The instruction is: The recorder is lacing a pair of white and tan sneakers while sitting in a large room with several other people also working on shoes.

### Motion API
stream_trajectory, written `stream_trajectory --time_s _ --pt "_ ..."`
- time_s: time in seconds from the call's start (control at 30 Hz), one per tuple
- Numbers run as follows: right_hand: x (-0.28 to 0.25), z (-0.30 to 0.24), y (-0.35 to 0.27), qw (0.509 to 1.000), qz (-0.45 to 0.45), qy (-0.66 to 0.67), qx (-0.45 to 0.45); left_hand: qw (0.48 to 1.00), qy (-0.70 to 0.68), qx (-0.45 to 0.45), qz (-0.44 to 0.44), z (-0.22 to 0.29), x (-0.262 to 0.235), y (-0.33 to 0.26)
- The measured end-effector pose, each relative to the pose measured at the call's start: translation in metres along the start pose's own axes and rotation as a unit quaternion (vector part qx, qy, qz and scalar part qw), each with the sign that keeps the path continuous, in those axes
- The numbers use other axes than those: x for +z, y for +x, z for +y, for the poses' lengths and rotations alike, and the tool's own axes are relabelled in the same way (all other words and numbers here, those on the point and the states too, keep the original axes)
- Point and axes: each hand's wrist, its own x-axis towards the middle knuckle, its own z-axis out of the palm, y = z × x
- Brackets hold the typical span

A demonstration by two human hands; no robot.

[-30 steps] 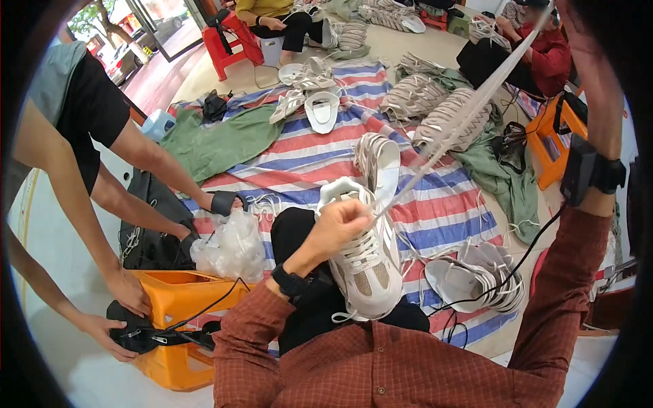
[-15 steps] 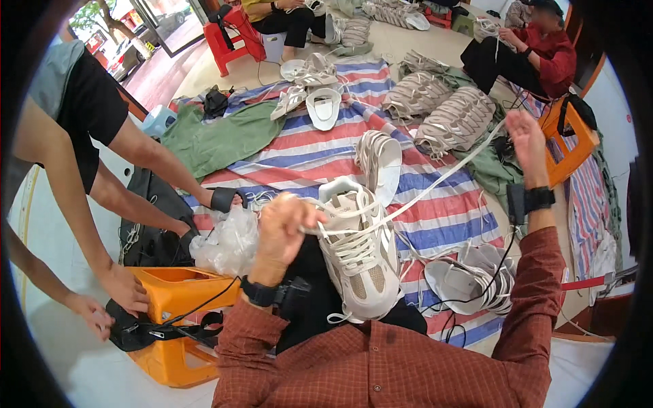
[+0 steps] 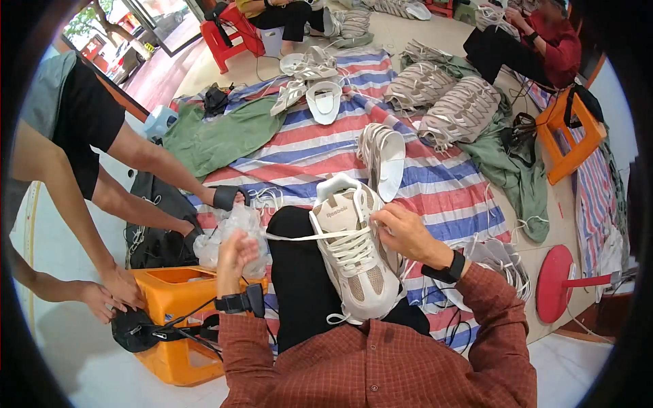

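A beige and white sneaker [image 3: 360,279] rests on my lap, toe toward me, with white laces crossed over its tongue. From its upper eyelets a white shoelace [image 3: 292,238] runs taut to the left. My left hand [image 3: 235,258] is closed on that lace beside the shoe, its fingers partly blurred. At the right edge of the shoe's opening, my right hand [image 3: 411,234] has its fingertips pinched together on lace by the top eyelets. Its fingers cover the exact spot of the pinch.
Laced shoe uppers [image 3: 459,115] lie in bundles on a striped sheet [image 3: 449,183]. More uppers [image 3: 500,265] sit by my right knee. To the left are a clear plastic bag [image 3: 235,228], an orange stool [image 3: 180,292] and a bending person's hands [image 3: 112,292]. Other people sit farther back.
My right hand has come down from the far right to the shoe's eyelets. My left hand has moved left and down, drawing lace out sideways. The bending person's hands have shifted slightly.
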Motion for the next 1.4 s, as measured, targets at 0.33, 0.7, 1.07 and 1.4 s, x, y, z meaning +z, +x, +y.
stream_trajectory --time_s 0.33,0.7,1.07,1.4 --pt "0.004 0.003 0.011 0.998 0.034 -0.048 -0.039 0.839 0.431 0.326 -0.065 -0.005 0.083 -0.035" --pt "0.001 -0.003 0.018 0.999 0.022 -0.005 -0.031 0.669 0.512 0.493 -0.218 -0.017 0.109 -0.050" --pt "-0.005 -0.017 0.023 0.848 -0.104 0.450 0.261 0.685 0.489 0.474 -0.260 -0.011 0.101 -0.054" --pt "0.001 0.009 0.009 0.824 -0.031 0.473 0.310 0.667 0.509 0.499 -0.218 -0.010 0.091 -0.059"
